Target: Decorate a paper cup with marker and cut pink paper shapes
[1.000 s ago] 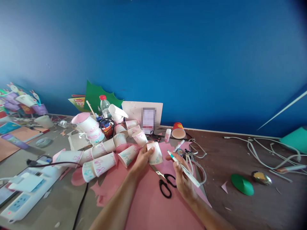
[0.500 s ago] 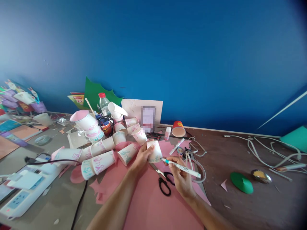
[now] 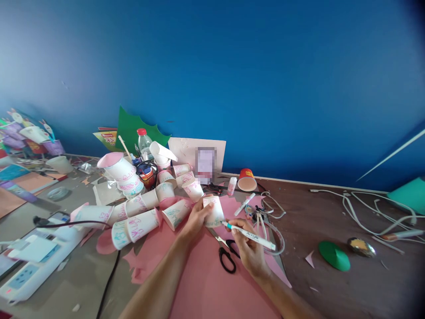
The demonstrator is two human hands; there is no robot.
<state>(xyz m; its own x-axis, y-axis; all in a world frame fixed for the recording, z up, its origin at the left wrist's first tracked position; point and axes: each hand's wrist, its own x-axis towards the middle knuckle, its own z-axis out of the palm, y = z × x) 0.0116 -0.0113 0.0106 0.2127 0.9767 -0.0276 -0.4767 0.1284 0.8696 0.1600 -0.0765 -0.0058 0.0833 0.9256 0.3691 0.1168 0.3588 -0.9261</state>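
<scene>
A white paper cup (image 3: 214, 211) with pink and teal marks is gripped at its left side by my left hand (image 3: 199, 214), thumb on its wall. My right hand (image 3: 249, 248) holds an acrylic marker (image 3: 254, 236) with a teal band like a pen. Its tip is at the cup's lower right edge. Black-handled scissors (image 3: 227, 260) lie on pink paper (image 3: 212, 292) under my hands, their blades partly hidden by my left hand and the cup. Left of my left hand rests a decorated paper cup (image 3: 175, 215) on its side.
Several decorated cups (image 3: 142, 225) lie or stand stacked on the left, near a bottle (image 3: 144, 144). A power strip (image 3: 29, 270) with a black cable is at lower left. A white marker (image 3: 245, 204), a red cup (image 3: 247, 179), white cables (image 3: 352, 208) and a green cone (image 3: 334, 255) lie rightward.
The marker and my right hand have shifted slightly left and down along the cup's lower edge. My left hand keeps its hold on the cup.
</scene>
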